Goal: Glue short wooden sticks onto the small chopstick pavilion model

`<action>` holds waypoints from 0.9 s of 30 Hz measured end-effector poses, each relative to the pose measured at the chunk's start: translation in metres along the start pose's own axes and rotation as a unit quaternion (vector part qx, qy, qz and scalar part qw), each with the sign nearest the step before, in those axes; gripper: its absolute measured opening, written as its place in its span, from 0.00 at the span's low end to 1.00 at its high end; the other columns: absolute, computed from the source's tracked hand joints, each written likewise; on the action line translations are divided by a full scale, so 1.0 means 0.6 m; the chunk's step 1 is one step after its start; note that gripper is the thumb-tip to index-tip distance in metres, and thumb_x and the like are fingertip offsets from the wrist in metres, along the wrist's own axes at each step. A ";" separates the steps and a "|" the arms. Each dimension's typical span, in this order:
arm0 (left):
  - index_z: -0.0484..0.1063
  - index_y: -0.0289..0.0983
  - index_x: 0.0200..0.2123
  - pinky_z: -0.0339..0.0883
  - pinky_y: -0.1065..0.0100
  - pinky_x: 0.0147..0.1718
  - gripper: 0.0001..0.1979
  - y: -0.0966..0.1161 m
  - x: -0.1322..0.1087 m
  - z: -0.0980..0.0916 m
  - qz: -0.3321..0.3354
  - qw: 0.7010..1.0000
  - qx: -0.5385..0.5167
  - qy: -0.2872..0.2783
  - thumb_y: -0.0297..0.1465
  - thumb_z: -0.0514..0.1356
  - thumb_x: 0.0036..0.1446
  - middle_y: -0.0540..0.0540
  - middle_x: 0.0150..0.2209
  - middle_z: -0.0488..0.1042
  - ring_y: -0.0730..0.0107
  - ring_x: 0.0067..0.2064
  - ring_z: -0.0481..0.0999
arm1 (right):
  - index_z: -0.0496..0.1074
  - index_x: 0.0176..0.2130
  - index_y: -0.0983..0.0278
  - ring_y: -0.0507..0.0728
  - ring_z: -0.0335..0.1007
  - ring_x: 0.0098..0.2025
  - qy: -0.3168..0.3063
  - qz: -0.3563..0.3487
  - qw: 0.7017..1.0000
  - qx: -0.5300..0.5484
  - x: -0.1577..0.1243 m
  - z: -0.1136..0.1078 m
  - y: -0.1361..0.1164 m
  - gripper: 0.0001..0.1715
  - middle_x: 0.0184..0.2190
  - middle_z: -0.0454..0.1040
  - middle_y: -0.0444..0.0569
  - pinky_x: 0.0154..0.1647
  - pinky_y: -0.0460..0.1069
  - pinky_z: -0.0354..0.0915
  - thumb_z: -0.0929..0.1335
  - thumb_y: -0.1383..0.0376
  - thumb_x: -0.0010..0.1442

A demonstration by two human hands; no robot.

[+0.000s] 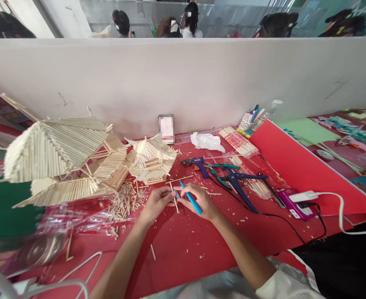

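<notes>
My left hand (156,202) pinches a thin wooden stick (176,206) that stands slightly tilted between the fingers. In my right hand (202,201) is a bright blue pen (194,203), slanting across the fingers. A small grey-blue piece (177,194) sits between the two hands; I cannot tell what it is or which hand holds it. Just beyond the hands stands a small pavilion-like model (151,160) made of sticks. To its left is a larger stick model (61,145) with a broad sloped roof. Cut stick pieces (123,203) lie heaped beside my left hand.
At the right are a glue gun (198,162), blue-handled cutters (237,187), packs of sticks (240,141), a purple power strip (296,203) with cables, and a leaning red board (310,170). A phone (166,128) leans on the grey partition (183,79). People sit behind it.
</notes>
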State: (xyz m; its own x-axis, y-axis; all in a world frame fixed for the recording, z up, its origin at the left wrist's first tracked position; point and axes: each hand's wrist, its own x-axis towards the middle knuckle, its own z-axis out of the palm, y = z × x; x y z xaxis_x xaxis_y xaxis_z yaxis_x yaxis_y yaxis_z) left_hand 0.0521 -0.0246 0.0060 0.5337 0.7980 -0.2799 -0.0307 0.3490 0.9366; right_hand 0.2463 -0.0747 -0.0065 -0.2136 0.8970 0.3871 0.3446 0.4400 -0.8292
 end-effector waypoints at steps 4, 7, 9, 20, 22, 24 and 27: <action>0.79 0.34 0.33 0.74 0.72 0.35 0.24 0.003 0.001 0.000 0.018 0.999 -0.012 0.035 0.49 0.74 0.47 0.48 0.31 0.76 0.73 0.32 0.74 | 0.73 0.46 0.59 0.59 0.77 0.48 0.026 0.032 0.999 0.026 0.000 -0.012 -0.005 0.13 0.50 0.78 0.54 0.50 0.56 0.71 0.67 0.53 0.71; 0.78 0.34 0.32 0.73 0.73 0.34 0.23 0.008 0.000 -0.002 0.037 0.996 -0.030 0.079 0.49 0.74 0.47 0.48 0.32 0.76 0.74 0.32 0.73 | 0.75 0.47 0.61 0.56 0.74 0.34 0.061 0.030 0.996 0.057 -0.002 -0.025 -0.004 0.24 0.37 0.79 0.51 0.38 0.51 0.70 0.60 0.48 0.74; 0.78 0.34 0.32 0.73 0.74 0.34 0.23 0.011 -0.002 -0.001 0.038 0.994 -0.047 0.094 0.49 0.75 0.45 0.48 0.32 0.77 0.74 0.33 0.73 | 0.75 0.46 0.62 0.54 0.70 0.29 0.050 0.028 0.995 0.086 -0.004 -0.030 -0.003 0.25 0.31 0.76 0.47 0.32 0.49 0.68 0.60 0.47 0.74; 0.79 0.35 0.34 0.73 0.76 0.32 0.22 0.002 -0.006 0.021 0.031 0.987 -0.129 0.088 0.44 0.77 0.44 0.50 0.31 0.77 0.77 0.31 0.75 | 0.67 0.43 0.61 0.57 0.80 0.40 0.019 0.073 0.980 0.183 -0.017 -0.016 0.007 0.13 0.37 0.80 0.51 0.38 0.49 0.73 0.70 0.56 0.68; 0.79 0.34 0.34 0.73 0.77 0.32 0.22 0.001 -0.006 0.022 0.032 0.985 -0.142 0.092 0.44 0.77 0.43 0.50 0.31 0.77 0.77 0.32 0.76 | 0.68 0.43 0.61 0.56 0.80 0.39 0.033 0.058 0.985 0.162 -0.016 -0.018 0.008 0.11 0.37 0.80 0.51 0.37 0.49 0.73 0.70 0.57 0.68; 0.78 0.34 0.33 0.73 0.78 0.32 0.22 0.000 -0.006 0.023 0.028 0.983 -0.154 0.097 0.44 0.78 0.42 0.50 0.31 0.77 0.78 0.31 0.76 | 0.70 0.43 0.61 0.55 0.79 0.38 0.045 0.034 0.990 0.130 -0.014 -0.021 0.009 0.10 0.38 0.80 0.50 0.37 0.49 0.73 0.70 0.57 0.67; 0.78 0.34 0.34 0.73 0.77 0.31 0.24 0.001 -0.006 0.023 0.018 0.981 -0.165 0.099 0.44 0.78 0.40 0.50 0.30 0.77 0.78 0.30 0.76 | 0.72 0.42 0.60 0.56 0.79 0.39 0.050 -0.006 0.995 0.089 -0.012 -0.026 0.010 0.09 0.38 0.80 0.50 0.40 0.51 0.73 0.70 0.57 0.67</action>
State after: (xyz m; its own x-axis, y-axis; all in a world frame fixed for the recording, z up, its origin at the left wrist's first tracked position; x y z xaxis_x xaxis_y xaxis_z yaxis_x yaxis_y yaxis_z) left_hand 0.0617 -0.0341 0.0105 0.3536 0.8808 -0.3147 -0.3361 0.4337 0.8360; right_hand 0.2641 -0.0778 -0.0076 -0.1216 0.8958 0.4275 0.1745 0.4433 -0.8792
